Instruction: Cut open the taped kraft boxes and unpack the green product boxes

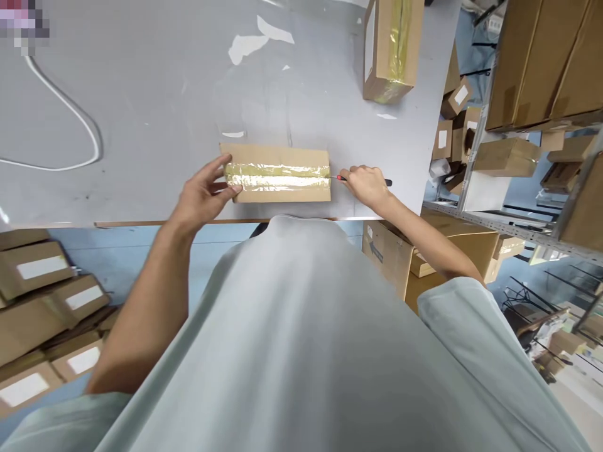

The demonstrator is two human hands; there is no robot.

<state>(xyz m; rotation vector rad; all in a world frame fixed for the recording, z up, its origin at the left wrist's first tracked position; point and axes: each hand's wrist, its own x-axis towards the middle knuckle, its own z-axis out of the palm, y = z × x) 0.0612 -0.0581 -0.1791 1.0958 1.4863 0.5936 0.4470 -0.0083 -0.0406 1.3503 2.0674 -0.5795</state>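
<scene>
Head view: we judge the box (279, 174) stiff and probably light, its glossy tape (277, 182) slippery, so best held by the bare cardboard edges. Our left grip (202, 193) pinches its left end; our right grip (369, 186) is clenched round a slim tool (388, 182), its tip at the opposite end. Between both grips, the long brown box, banded with shiny yellowish tape, lies on the tabletop (160, 107).

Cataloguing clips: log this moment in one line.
left hand: on taped box, left end | right hand: gripping tool, tip at right end
</scene>
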